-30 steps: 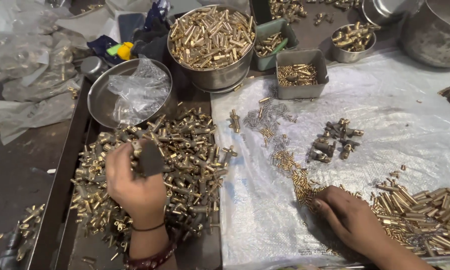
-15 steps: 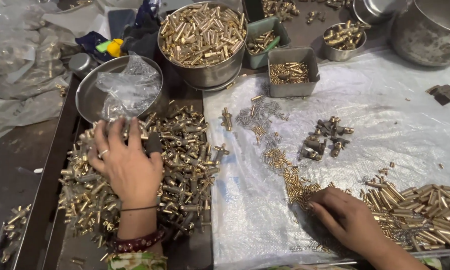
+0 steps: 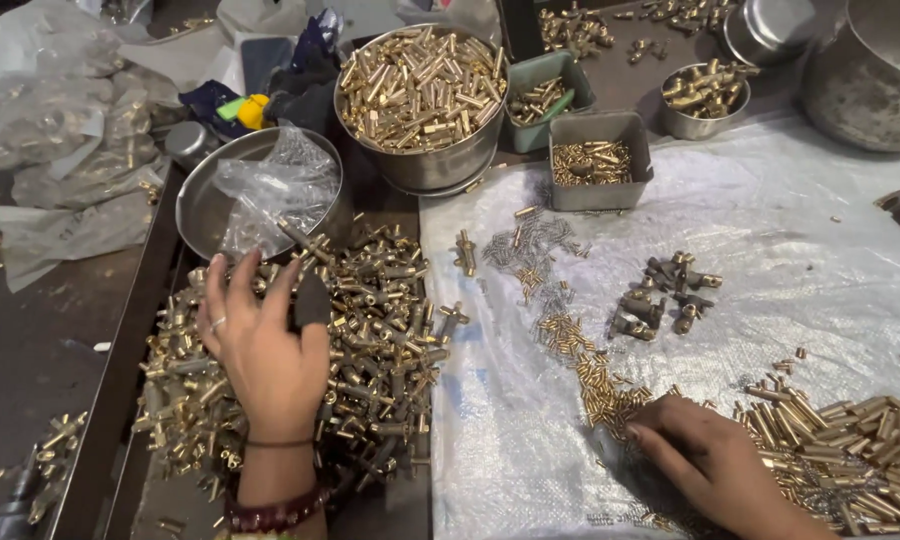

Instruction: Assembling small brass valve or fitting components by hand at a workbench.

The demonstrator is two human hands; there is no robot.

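Head view, near to far. At lower right, the right hand (image 3: 715, 465) lay fingers-down on the crinkled translucent plastic sheet (image 3: 830, 250), its fingertips touching a trail of tiny brass pins (image 3: 595, 375); whether that grip held a pin could not be told. Just right of it lay a row of long brass tubes (image 3: 860, 440). At lower left, the left hand (image 3: 260, 350) rested with fingers spread on a heap of assembled brass fittings (image 3: 370, 340) in a dark metal tray (image 3: 120, 370), its grip open and closed on nothing visible. A second before, this hand sat lower with fingers curled; it had since moved up the heap and flattened, suggesting raking or sorting through the pile. At centre sat a small cluster of dark grey fittings (image 3: 660, 295). Farther up stood a shallow steel bowl holding a clear plastic bag (image 3: 270, 190), a large steel pot of brass pieces (image 3: 420, 95), and a grey rectangular tub of small brass parts (image 3: 595, 160).
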